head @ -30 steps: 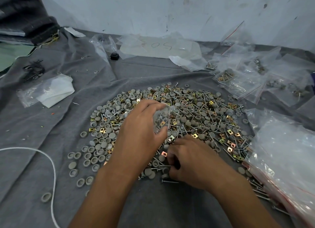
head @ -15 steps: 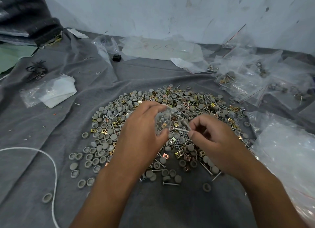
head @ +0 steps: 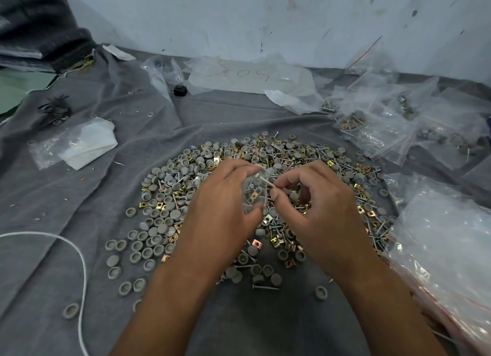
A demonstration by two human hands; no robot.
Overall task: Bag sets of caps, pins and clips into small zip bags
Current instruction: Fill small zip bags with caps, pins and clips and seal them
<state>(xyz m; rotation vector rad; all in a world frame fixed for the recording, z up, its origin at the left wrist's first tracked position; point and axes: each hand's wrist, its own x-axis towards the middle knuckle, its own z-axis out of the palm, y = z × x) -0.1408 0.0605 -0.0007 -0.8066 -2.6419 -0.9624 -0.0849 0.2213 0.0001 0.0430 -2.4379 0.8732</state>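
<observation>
My left hand [head: 223,212] grips a small zip bag [head: 253,194] above the pile of caps, pins and clips [head: 170,196]; my right hand [head: 316,206] fingers pinch a pin [head: 266,182] at its mouth.

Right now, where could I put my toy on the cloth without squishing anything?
Bare grey cloth lies between the parts pile and the marked plastic sheet. More lies between the white cord and the folded white bag. The right is crowded with zip bags.
</observation>
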